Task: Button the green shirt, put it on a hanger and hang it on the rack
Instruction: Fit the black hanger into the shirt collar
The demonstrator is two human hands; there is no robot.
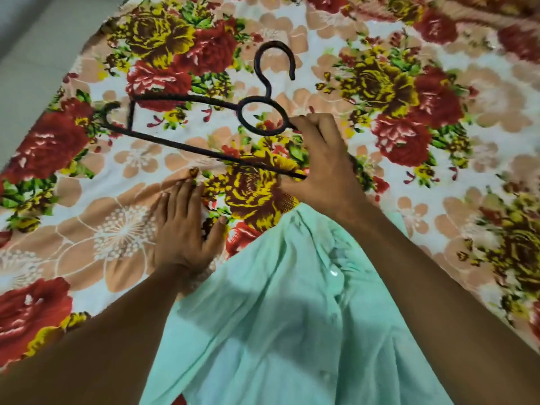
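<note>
The pale green shirt (271, 325) lies on the floral bedsheet at the bottom centre, its white-buttoned placket running up the right side. Just beyond its top end, my right hand (321, 168) grips the black hanger (181, 146) by its right half, close to the ring under the hook. The hook points away from me and the hanger's left arm reaches out over the sheet. My left hand (182, 226) rests flat with straight fingers on the sheet, just left of the shirt's top edge. The hanger's right arm is hidden behind my hand.
A floral bedsheet (438, 171) with red and yellow flowers covers the whole surface. Grey floor (38, 39) shows at the top left beyond the sheet's edge. No rack is in view.
</note>
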